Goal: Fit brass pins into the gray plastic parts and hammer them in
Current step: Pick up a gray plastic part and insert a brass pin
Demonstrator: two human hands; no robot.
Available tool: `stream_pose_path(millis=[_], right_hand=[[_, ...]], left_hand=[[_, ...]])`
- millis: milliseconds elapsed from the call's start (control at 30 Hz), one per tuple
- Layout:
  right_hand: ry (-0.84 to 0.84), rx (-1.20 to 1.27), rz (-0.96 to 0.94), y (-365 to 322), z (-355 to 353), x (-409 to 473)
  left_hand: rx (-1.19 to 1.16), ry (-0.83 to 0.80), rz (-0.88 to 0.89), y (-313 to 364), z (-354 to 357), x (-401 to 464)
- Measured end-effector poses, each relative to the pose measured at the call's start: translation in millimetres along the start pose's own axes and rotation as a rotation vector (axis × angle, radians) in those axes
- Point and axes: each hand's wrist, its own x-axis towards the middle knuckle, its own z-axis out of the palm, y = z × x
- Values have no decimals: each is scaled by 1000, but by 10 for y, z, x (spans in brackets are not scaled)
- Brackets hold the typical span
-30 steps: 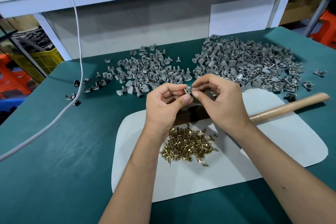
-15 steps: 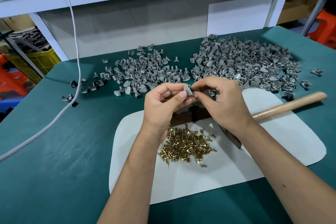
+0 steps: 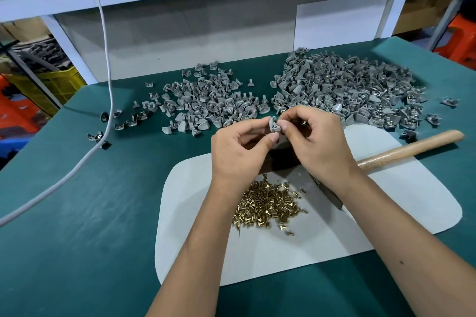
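gray part (image 3: 274, 125) pinched, both hands — pin unseen | hammer (image 3: 407, 148) head hidden

**Even overhead light, wide-angle bend at the edges**

The scene is bright and evenly lit from above, with a cool cast. Shadows are soft and short: a faint one lies under the hammer handle (image 3: 409, 148) and beneath the forearms on the white mat (image 3: 386, 213). The green bench (image 3: 77, 226) shows a dull sheen, no hard glare. Straight lines bow towards the frame edges. Focus is sharp throughout.
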Motion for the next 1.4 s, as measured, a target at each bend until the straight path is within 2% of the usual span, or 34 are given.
stream_pose_path(millis=[100, 367, 767, 1033, 1133, 1267, 1400], right_hand=[[50, -85, -55, -6, 22, -1], [43, -177, -110, -16, 35, -9], [63, -142, -4, -89, 113, -67], [-3, -157, 39, -61, 84, -28], [-75, -154, 56, -89, 25, 4], [-295, -190, 68, -66, -283, 70], [-486, -315, 106, 52, -735, 127]], left_hand=[[-69, 30, -52, 17, 41, -5], [-123, 65, -65, 30, 27, -1], [-44, 133, -89, 48, 91, -47], [118, 103, -38, 34, 100, -58], [180, 99, -7, 29, 89, -61], [272, 49, 37, 64, 77, -51], [480, -20, 76, 39, 11, 5]])
